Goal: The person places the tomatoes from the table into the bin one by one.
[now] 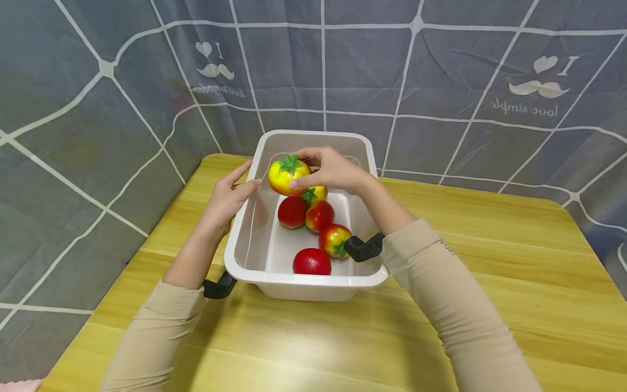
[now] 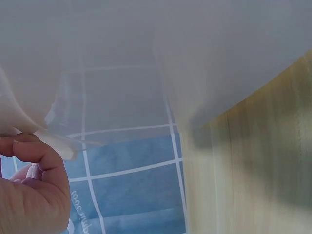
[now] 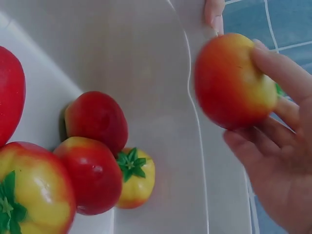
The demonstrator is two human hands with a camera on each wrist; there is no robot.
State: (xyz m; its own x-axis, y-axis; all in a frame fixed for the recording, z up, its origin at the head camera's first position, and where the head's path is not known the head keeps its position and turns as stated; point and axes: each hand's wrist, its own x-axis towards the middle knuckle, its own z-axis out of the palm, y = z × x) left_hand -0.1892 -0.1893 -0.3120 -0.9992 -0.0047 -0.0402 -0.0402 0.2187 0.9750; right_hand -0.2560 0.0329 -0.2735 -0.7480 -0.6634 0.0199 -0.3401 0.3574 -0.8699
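Note:
My right hand grips a yellow and red tomato with a green star-shaped top, thumb on one side and fingers on the other. It holds the tomato above the far left part of a pale grey plastic basin. In the right wrist view, the same tomato is well up from the basin floor. My left hand grips the basin's left rim, its thumb over the edge; the left wrist view shows the curled fingers at the rim.
Inside the basin lie a small yellow tomato, two red fruits touching each other, a red-yellow tomato and a red fruit by the near wall. The basin stands on a wooden table, with a grey checked curtain behind.

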